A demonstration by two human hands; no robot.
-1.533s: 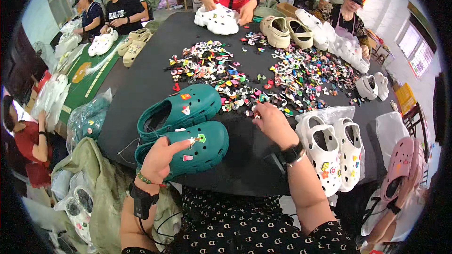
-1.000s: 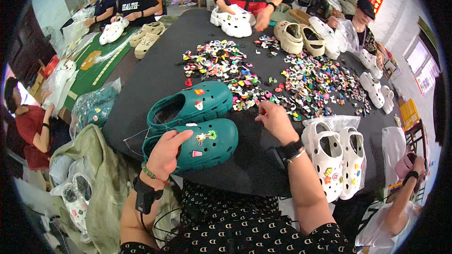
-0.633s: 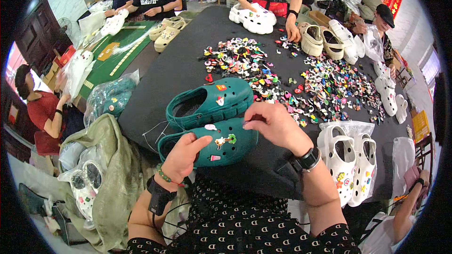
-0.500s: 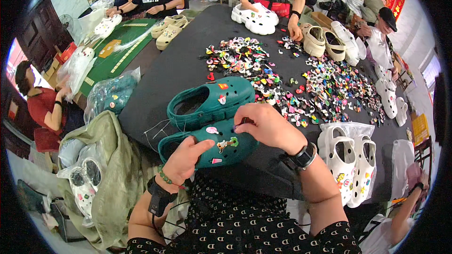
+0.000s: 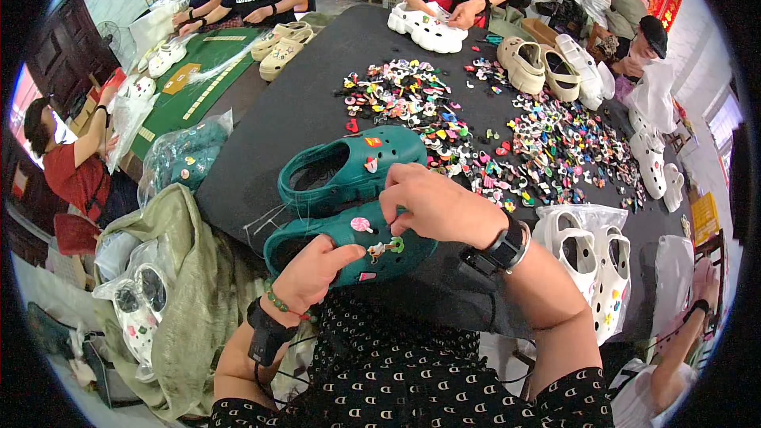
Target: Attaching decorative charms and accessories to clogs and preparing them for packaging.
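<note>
Near clog (image 5: pixel 349 242), dark green foam, lay at the near edge of the black worktop (image 5: pixel 309 87), toe pointing right, partly overhanging toward the lap. Left hand (image 5: pixel 317 269) was closed around its heel-side wall, thumb on top and fingers curled under the sole. Right hand (image 5: pixel 436 202) rested over the toe, fingertips bent down onto the upper; whether they pinched a charm could not be told, the palm hid it. Three small charms (image 5: pixel 372 242) already sat in the vent holes of this clog.

Second green clog (image 5: pixel 353 170) stood just behind, touching or nearly so, also carrying charms. Loose charm heap (image 5: pixel 491 135) spread across the worktop's middle toward its right edge. White clogs in a clear bag (image 5: pixel 590 265) sat at the near right corner.

Judgement: the clog looked light, springy, matte and non-slip; the upper would likely flex under a push, so support from beneath, opposite the hole, seemed the best hold. The charms were small, hard and easily dropped; pinch by the rim.
</note>
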